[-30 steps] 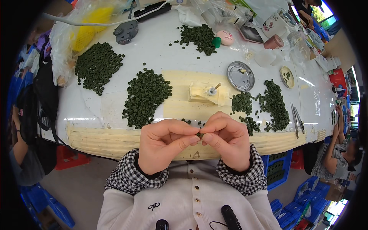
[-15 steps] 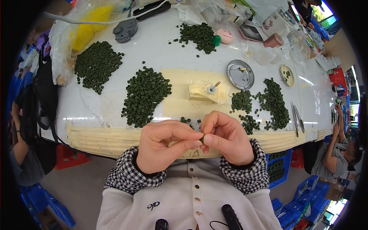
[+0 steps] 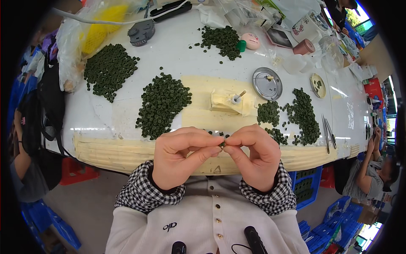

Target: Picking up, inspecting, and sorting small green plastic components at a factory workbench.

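Both hands meet at the table's front edge, fingertips almost touching. A small dark green round piece (image 3: 222, 144) sits between them, mostly hidden by the fingers. My left hand (image 3: 179, 154) pinches it between thumb and forefinger. My right hand (image 3: 254, 153) is also closed in a pinch at the piece's other side. Just beyond lie a few loose green pieces. A large pile of green round pieces (image 3: 163, 106) lies to the left, and smaller piles (image 3: 268, 113) lie to the right. Behind the hands stands a tape-wrapped block (image 3: 226, 103) with a short stick poking up.
Right of the block are a round metal tin lid (image 3: 267, 84), a small cream dish (image 3: 317, 85) and tweezers (image 3: 326, 133). More green pieces (image 3: 111, 70) are heaped at far left. A grey device (image 3: 141, 32) and a pink cup (image 3: 303, 47) stand farther back. Other people sit at both sides.
My right hand's fingers have straightened from a curled hold into a fingertip pinch. More of the green piece shows between the hands. The table view has shifted slightly.
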### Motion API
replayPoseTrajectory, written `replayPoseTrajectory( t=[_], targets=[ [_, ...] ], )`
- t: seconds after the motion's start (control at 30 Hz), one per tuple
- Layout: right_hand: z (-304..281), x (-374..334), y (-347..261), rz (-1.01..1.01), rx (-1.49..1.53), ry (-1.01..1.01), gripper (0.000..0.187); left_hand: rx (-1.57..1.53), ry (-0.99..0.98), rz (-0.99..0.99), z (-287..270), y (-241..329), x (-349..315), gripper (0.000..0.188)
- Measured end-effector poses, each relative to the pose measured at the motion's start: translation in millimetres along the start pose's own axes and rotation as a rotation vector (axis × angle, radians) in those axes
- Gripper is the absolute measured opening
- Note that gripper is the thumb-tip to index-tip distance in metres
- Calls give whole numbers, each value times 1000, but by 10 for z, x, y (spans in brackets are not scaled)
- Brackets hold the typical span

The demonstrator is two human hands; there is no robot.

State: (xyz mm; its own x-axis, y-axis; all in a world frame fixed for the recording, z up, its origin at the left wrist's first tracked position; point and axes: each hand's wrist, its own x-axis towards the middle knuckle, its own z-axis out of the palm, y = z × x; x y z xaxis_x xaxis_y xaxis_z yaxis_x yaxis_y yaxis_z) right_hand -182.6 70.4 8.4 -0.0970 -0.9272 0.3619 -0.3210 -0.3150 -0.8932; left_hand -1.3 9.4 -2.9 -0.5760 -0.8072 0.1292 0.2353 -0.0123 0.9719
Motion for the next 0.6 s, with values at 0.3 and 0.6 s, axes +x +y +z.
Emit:
replayPoseTrajectory(
  t=[0.3,0.6],
  targets=[
    [-18,19,-25,-56,-75,-20,17,-80,47,-27,24,-3,-9,18],
    [-63,41,-44,-101,-155,-49,18,190,56,81,27,-18,7,17]
  ],
)
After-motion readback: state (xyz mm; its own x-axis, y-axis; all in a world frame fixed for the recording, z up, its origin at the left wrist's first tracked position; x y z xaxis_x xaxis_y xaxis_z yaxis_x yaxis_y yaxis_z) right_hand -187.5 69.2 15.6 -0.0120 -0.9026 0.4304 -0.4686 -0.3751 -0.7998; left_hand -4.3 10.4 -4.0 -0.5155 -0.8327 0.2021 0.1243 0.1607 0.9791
